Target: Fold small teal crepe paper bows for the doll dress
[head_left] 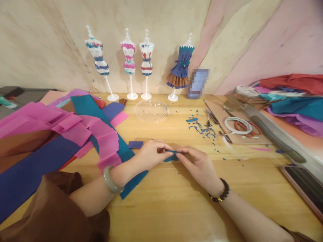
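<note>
A small piece of teal crepe paper [171, 158] is pinched between both hands, just above the middle of the table. My left hand [152, 154] grips its left end between thumb and fingers. At its right end, the thumb and forefinger of my right hand [195, 161] close on it. The upper edge looks folded or gathered; part of it is covered by fingertips. Beside my left hand lies a small dark blue paper rectangle [136, 144]. Under the left forearm runs a long teal paper strip [133, 183].
Pink crepe paper [106, 141] and other coloured sheets lie left. Several small mannequins stand at the back, one in a blue and brown paper dress [185, 62]. A clear plate [151, 116], teal scraps [202, 129], scissors [212, 116], white tape ring [238, 126] and phone [306, 185] are around.
</note>
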Demonstrator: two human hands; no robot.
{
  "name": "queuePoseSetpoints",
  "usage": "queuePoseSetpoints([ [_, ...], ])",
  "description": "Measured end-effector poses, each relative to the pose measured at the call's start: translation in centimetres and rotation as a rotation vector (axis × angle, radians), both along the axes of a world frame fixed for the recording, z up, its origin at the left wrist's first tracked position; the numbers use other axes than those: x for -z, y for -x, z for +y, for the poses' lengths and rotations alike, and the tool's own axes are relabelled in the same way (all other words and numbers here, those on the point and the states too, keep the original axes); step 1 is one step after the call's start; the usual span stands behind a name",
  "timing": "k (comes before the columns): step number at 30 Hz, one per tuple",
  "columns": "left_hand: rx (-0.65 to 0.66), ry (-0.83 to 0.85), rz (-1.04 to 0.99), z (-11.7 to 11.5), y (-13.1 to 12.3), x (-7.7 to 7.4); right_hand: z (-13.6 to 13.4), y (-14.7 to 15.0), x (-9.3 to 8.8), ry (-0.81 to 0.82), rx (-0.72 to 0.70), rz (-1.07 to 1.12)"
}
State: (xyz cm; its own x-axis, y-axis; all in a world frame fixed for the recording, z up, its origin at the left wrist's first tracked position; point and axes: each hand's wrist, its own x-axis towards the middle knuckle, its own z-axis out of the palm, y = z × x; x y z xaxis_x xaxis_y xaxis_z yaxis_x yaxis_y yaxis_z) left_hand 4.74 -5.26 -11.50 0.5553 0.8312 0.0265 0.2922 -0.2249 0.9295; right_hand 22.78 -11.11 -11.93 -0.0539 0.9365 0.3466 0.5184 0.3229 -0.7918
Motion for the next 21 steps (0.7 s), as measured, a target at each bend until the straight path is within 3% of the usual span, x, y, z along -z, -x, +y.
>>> queuePoseSetpoints([
  [6, 0.03, -0.006, -0.041, 0.1, 0.1, -0.3, 0.0, -0.1, -0.2, -0.021, -0.056, -0.001],
  [13, 0.012, -0.057, -0.03, 0.0, 0.2, -0.6, -0.1, -0.1, -0.2, -0.014, -0.027, -0.005],
  [17, 0.003, -0.076, 0.024, 0.0, 0.1, 0.0, -0.1, 0.1, 0.0, 0.011, -0.029, -0.001],
  [21, 0.024, 0.016, -0.013, 0.1, 0.1, 0.8, -0.1, 0.0, 0.2, 0.04, -0.015, 0.026],
])
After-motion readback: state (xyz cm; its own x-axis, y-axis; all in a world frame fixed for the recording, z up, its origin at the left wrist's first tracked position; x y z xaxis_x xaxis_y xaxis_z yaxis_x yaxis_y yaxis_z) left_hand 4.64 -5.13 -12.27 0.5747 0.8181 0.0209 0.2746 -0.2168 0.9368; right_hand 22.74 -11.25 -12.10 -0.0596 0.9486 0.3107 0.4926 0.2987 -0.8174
